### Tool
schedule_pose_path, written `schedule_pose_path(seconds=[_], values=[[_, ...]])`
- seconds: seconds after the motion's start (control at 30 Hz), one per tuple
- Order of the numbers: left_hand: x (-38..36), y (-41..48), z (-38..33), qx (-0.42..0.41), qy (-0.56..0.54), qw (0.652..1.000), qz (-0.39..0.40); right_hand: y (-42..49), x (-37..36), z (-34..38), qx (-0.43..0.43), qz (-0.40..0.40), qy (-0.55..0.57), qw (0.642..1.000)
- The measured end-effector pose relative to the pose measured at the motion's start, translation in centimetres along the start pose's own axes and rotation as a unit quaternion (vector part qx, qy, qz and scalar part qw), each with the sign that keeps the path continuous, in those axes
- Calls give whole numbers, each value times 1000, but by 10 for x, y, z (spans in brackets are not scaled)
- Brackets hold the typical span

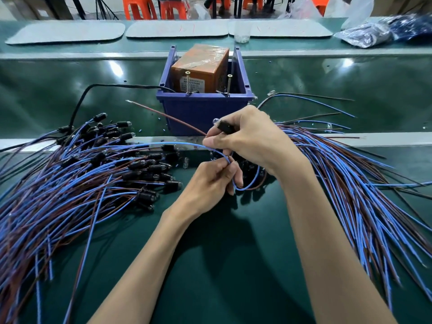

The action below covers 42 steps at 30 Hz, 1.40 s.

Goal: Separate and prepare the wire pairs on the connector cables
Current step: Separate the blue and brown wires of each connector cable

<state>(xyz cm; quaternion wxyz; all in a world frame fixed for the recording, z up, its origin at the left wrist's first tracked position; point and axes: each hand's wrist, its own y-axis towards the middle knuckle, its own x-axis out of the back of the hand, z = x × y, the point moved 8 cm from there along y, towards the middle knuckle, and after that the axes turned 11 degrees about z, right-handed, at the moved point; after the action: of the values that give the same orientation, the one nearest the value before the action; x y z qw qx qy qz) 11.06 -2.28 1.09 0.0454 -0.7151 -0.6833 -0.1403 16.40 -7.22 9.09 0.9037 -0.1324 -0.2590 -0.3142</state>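
My right hand [250, 136] grips a black connector [225, 127] above the middle of the green table, its clear tip pointing left. From it a brown wire [168, 116] runs up and left, and a blue wire [168, 144] arcs left and loops down. My left hand [210, 181] pinches the blue wire's loop just below the right hand. A heap of connector cables with black ends [112, 167] lies on the left. Another heap of blue and brown wires [346, 174] fans out on the right.
A blue plastic bin [203, 108] holding an orange box [201, 69] and two upright screws stands just behind my hands. A black cord [79, 106] runs into it from the left. Grey mats, a clear cup and plastic bags lie across the far conveyor.
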Motion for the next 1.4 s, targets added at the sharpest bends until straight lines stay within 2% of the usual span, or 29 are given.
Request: schedule_pose_path(seconds=[0.13, 0.33, 0.53, 0.7, 0.83, 1.03, 1.17, 1.4], values=[[6, -1, -1, -22, -53, 998, -28, 2, 4, -1, 2, -40, 41, 998], [42, -9, 3, -43, -111, 969, -218, 2, 19, -10, -25, -124, 27, 992], [51, -14, 6, -46, -123, 949, -287, 2, 27, -16, -58, -176, 8, 983], [54, -16, 8, -41, -116, 943, -310, -1, 24, -12, -51, -153, 42, 986], [52, -14, 10, -20, -93, 946, -310, -2, 21, -4, -25, -153, 10, 988], [54, -17, 5, -45, -92, 939, -327, -5, 26, -4, -31, -163, -17, 986], [58, -20, 9, -40, -109, 929, -351, -6, 29, -6, -39, -160, 5, 986], [56, -18, 14, -18, -116, 936, -332, -4, 27, -8, -37, -143, 21, 989]])
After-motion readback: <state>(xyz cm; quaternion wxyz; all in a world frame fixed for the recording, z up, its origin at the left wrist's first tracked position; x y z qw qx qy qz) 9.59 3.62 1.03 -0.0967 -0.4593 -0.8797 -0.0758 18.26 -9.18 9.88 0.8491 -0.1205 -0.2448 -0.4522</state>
